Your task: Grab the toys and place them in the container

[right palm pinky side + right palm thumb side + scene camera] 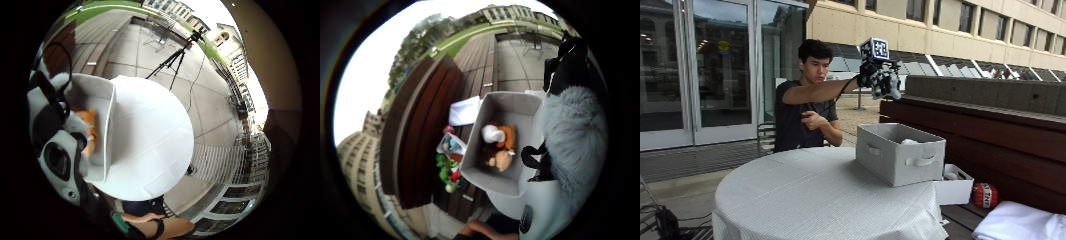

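While the black-gloved right hand (881,79) hangs raised well above the grey fabric container with cut-out handles (899,155), the grip is wrapped around a grey fluffy plush toy (572,132), which fills the side of the thumb-side palm view next to the container's opening. From the outside view the toy shows only as a pale mass below the glove, so the exact finger placement cannot be read; the curl of the fingers around the fur is a judgement from both views together.

The container stands at the edge of the round counter with the white ribbed cloth (806,200), on the side nearest the dark wooden bench (1013,130). Inside the container lie an orange-and-white plush toy (499,135) and a brown plush toy (497,159), touching each other on its floor. More small toys, green and red among them (447,172), sit in a small white box (953,189) just beside the container, on the bench side.

Handling judgement:
- The held toy appears soft, light and compressible; it should tolerate a drop into the container without damage
- Long fur can slide, so take hold around the body's middle, not by a tuft
- The container's cloth walls look pliable; release over its centre, clear of the rim
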Tool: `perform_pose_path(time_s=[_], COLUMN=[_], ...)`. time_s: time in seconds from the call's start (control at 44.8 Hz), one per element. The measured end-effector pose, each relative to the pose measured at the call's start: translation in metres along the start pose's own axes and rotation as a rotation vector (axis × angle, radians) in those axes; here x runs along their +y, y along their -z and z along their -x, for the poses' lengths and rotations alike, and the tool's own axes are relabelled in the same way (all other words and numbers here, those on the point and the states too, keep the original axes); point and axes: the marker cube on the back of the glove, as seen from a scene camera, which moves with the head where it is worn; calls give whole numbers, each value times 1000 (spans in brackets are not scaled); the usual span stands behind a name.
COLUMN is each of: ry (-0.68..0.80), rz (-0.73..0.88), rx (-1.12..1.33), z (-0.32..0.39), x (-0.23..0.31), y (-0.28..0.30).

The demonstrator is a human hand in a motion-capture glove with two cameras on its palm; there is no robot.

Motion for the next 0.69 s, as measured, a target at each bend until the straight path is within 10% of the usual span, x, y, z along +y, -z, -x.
perform_pose_path(time_s=[0.693], ry=[130], rz=[188], rx=[-75], z=[51], x=[7], y=[-54])
